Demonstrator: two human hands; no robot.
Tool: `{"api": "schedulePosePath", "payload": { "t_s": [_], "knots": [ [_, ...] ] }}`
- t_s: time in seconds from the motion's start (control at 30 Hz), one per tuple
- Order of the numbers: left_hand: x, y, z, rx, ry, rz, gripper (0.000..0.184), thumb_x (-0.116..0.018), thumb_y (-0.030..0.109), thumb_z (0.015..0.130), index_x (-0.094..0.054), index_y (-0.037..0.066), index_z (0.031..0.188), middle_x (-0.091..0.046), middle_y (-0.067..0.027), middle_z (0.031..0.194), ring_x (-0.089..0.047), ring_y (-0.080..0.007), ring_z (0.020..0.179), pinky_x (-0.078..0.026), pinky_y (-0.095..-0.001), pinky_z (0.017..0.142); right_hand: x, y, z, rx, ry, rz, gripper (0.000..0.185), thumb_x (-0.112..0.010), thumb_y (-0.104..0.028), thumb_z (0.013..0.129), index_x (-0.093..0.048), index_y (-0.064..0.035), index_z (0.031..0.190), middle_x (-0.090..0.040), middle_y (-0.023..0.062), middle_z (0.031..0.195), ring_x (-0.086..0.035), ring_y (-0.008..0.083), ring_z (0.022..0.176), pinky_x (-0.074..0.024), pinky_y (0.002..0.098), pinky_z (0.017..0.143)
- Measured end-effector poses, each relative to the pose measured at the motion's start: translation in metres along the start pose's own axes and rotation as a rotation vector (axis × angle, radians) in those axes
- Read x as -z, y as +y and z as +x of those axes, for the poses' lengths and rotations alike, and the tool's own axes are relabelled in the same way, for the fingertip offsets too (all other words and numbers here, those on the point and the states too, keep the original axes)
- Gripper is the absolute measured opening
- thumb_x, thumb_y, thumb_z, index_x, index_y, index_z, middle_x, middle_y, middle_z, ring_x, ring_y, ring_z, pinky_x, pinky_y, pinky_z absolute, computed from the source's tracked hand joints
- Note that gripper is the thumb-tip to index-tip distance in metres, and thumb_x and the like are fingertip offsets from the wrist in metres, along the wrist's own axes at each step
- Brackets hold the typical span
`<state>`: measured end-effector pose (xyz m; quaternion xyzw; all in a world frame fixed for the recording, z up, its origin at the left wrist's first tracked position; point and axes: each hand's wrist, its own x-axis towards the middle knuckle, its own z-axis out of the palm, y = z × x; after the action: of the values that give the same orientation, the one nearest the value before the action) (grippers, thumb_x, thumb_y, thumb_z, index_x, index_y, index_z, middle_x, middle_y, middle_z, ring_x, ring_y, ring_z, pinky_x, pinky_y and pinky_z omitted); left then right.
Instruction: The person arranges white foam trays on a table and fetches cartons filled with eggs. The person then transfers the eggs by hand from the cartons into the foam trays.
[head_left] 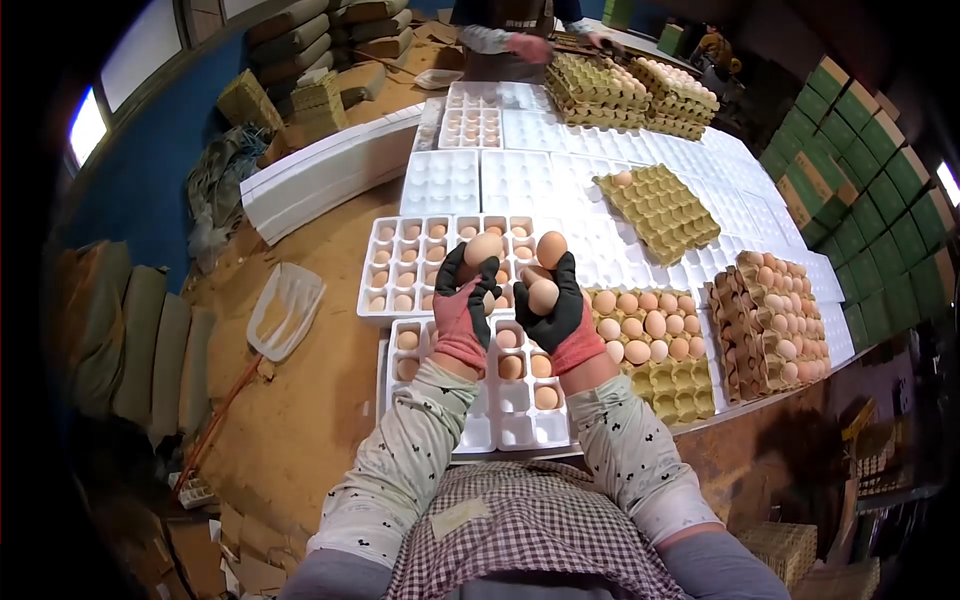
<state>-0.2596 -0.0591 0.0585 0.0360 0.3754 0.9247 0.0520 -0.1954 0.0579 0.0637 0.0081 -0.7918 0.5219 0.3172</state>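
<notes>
My left hand [464, 312], in a red and black glove, is closed around eggs; one brown egg [483, 250] shows at its fingertips. Beside it, my right hand [566, 318] in a matching glove grips several eggs, among them an upper egg [551, 247] and a lower egg [543, 297]. Both hands are above white foam trays. The far-left foam tray [364, 288] has eggs in its cells. Nearer me, another foam tray [516, 432] is partly filled. Right of my right hand lies a pulp egg tray [668, 388], with eggs in its farther rows and bare cups nearest me.
A tall stack of filled pulp trays [735, 340] stands at the right table edge. A pulp tray [662, 212] with one egg lies farther back. Across the table is another person [505, 40]. A dustpan [285, 312] is on the left; green boxes [870, 170] are stacked right.
</notes>
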Motion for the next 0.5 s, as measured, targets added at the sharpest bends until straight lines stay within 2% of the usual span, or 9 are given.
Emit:
{"api": "schedulePosePath", "payload": {
  "t_s": [0.03, 0.1, 0.17, 0.27, 0.3, 0.33, 0.4, 0.43, 0.5],
  "knots": [
    [0.009, -0.004, 0.001, -0.016, -0.028, -0.045, 0.043, -0.062, 0.0, 0.091, -0.054, 0.006, 0.132, -0.065, -0.0065, 0.108, -0.063, -0.0146, 0.081, -0.053, -0.0273, 0.068, 0.0, 0.009, -0.005, -0.225, -0.01, 0.482, 0.069, -0.07, -0.002, 0.085, -0.033, -0.0025, 0.143, -0.061, 0.0078, 0.108, -0.062, 0.0149, 0.092, -0.054, 0.0255, 0.077],
    [0.036, 0.005, 0.001, -0.006, -0.206, -0.027, 0.045, -0.055, -0.003, 0.091, -0.049, 0.002, 0.136, -0.065, -0.0114, 0.113, -0.065, -0.0166, 0.086, -0.055, -0.0304, 0.072, 0.015, 0.032, -0.025, -0.082, -0.114, 0.022, 0.084, -0.067, 0.006, 0.084, -0.022, -0.0076, 0.153, -0.057, 0.007, 0.116, -0.063, 0.0154, 0.097, -0.0559, 0.0257, 0.076],
    [0.072, 0.041, -0.015, 0.129, -0.339, 0.088, 0.048, -0.056, -0.004, 0.09, -0.049, 0.0, 0.137, -0.065, -0.0121, 0.114, -0.065, -0.0171, 0.088, -0.055, -0.0313, 0.073, 0.038, 0.004, -0.046, -0.529, -0.185, 0.567, 0.073, -0.064, 0.007, 0.087, -0.03, -0.0053, 0.15, -0.057, 0.0076, 0.117, -0.064, 0.0155, 0.097, -0.0568, 0.0274, 0.074],
    [0.129, 0.085, -0.043, 0.188, -0.409, 0.57, 0.051, -0.073, 0.002, 0.078, -0.056, -0.001, 0.126, -0.064, -0.0108, 0.108, -0.065, -0.0181, 0.089, -0.054, -0.0282, 0.076, 0.047, -0.033, -0.061, -0.917, -0.199, 0.532, 0.043, -0.061, -0.01, 0.095, -0.051, -0.0024, 0.136, -0.061, 0.0071, 0.108, -0.064, 0.0136, 0.089, -0.0548, 0.0273, 0.072],
    [0.144, 0.092, -0.056, 0.037, -0.433, 0.92, 0.055, -0.078, 0.003, 0.071, -0.06, 0.003, 0.123, -0.061, -0.0102, 0.112, -0.064, -0.0223, 0.096, -0.052, -0.0324, 0.085, 0.043, -0.021, -0.077, -0.795, -0.27, 0.392, 0.036, -0.062, -0.027, 0.097, -0.06, -0.0029, 0.123, -0.063, 0.0023, 0.103, -0.06, 0.0106, 0.087, -0.0539, 0.0272, 0.073],
    [0.151, 0.098, -0.071, -0.117, -0.455, 1.266, 0.058, -0.082, 0.004, 0.063, -0.063, 0.008, 0.119, -0.059, -0.0096, 0.117, -0.063, -0.0265, 0.103, -0.051, -0.0366, 0.094, 0.037, -0.013, -0.092, -0.774, -0.321, 0.224, 0.037, -0.067, -0.022, 0.091, -0.061, -0.0049, 0.123, -0.062, 0.0059, 0.108, -0.063, 0.0166, 0.092, -0.0524, 0.0309, 0.078],
    [0.133, 0.105, -0.1, -0.139, -0.457, 1.897, 0.059, -0.087, 0.028, 0.062, -0.065, 0.017, 0.115, -0.052, -0.0121, 0.125, -0.063, -0.029, 0.101, -0.052, -0.0401, 0.087, 0.016, -0.015, -0.109, -0.331, -0.44, -0.337, 0.041, -0.072, -0.021, 0.083, -0.062, -0.0106, 0.122, -0.058, 0.0117, 0.116, -0.062, 0.0274, 0.098, -0.0509, 0.0365, 0.083],
    [0.128, 0.101, -0.105, -0.144, -0.492, 1.979, 0.055, -0.084, 0.027, 0.066, -0.064, 0.018, 0.116, -0.053, -0.0129, 0.122, -0.063, -0.0302, 0.099, -0.052, -0.0409, 0.085, 0.002, -0.016, -0.114, -0.256, -0.46, -0.508, 0.043, -0.076, -0.024, 0.077, -0.064, -0.0157, 0.118, -0.054, 0.0155, 0.118, -0.059, 0.0351, 0.102, -0.0501, 0.0431, 0.085],
    [0.131, 0.097, -0.112, -0.152, -0.513, 2.09, 0.051, -0.079, 0.026, 0.071, -0.062, 0.019, 0.118, -0.054, -0.0135, 0.119, -0.062, -0.031, 0.096, -0.052, -0.0414, 0.081, -0.01, -0.037, -0.108, -0.191, -0.61, -0.812, 0.049, -0.079, -0.028, 0.076, -0.062, -0.017, 0.12, -0.056, 0.012, 0.113, -0.06, 0.0325, 0.101, -0.0512, 0.0413, 0.083]
  ]
}}
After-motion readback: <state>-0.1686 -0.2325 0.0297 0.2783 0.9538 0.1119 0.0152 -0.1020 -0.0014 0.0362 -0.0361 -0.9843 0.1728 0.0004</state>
